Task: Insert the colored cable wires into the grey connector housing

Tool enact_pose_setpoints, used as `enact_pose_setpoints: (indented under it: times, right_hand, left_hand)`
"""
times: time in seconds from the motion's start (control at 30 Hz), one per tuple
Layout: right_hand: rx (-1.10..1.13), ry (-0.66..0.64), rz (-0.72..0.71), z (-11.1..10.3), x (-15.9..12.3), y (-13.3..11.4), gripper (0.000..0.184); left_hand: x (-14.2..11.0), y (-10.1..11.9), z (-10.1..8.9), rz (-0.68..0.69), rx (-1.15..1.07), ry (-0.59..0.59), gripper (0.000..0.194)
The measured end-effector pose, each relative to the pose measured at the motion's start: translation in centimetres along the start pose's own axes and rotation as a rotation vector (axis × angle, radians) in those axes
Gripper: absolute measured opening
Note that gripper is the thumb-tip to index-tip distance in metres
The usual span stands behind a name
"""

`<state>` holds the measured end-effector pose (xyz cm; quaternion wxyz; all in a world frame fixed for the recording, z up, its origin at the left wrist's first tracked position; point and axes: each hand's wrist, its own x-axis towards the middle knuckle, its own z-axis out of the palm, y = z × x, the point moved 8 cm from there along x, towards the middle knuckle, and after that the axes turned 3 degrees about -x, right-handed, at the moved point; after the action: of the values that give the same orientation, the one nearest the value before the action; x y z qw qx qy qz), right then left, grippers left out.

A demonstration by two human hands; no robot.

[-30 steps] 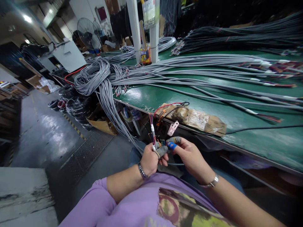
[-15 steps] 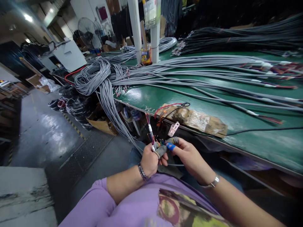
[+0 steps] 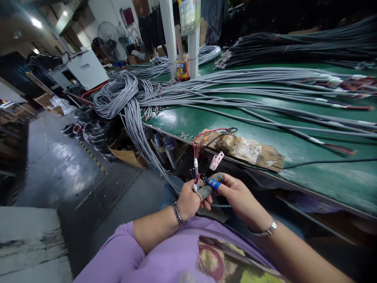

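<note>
My left hand (image 3: 191, 199) is closed around a grey cable (image 3: 196, 168) whose white-wrapped end stands up with thin coloured wires fanned out at its tip. More loose coloured wires (image 3: 203, 181) stick up between the two hands. My right hand (image 3: 232, 192) pinches at these wires with thumb and forefinger. Grey finger cots cover the left thumb and the right forefinger, and blue tape wraps the right thumb. Just beyond the hands, a pink clip-like piece (image 3: 216, 160) hangs at the table edge. Which wires the right fingertips grip is too small to tell.
Long grey cables (image 3: 224, 87) lie across the green table (image 3: 312, 179), with a coiled bundle hanging over its left end. A taped wooden block (image 3: 247, 151) with red and black leads sits at the near edge. Black cables (image 3: 294, 49) are piled behind. A cardboard box (image 3: 126, 153) stands below.
The upright cable end in my left hand has swung right and straightened. Both hands have shifted slightly right, and the right fingers stay at the loose wires.
</note>
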<state>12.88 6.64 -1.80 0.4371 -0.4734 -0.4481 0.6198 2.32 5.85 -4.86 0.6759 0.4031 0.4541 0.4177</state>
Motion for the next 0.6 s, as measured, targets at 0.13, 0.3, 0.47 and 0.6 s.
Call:
enact_pose_setpoints:
  times: [0.13,0.3,0.47,0.6]
  right_hand:
    - [0.1,0.04,0.052,0.6,-0.3,0.6,0.028]
    - [0.2,0.098,0.078,0.0,0.1,1.8,0.027]
    - [0.387,0.145,0.106,-2.0,1.5,1.9,0.031]
    - [0.399,0.022,0.17,-1.6,2.7,0.7,0.043]
  left_hand:
    - [0.2,-0.3,-0.3,0.01,-0.056,0.053,0.044]
    - [0.0,0.1,-0.4,0.017,-0.108,0.094,0.042]
    - [-0.2,2.0,0.1,0.024,-0.216,0.117,0.039]
    - [0.2,3.3,0.9,0.024,-0.296,0.112,0.036]
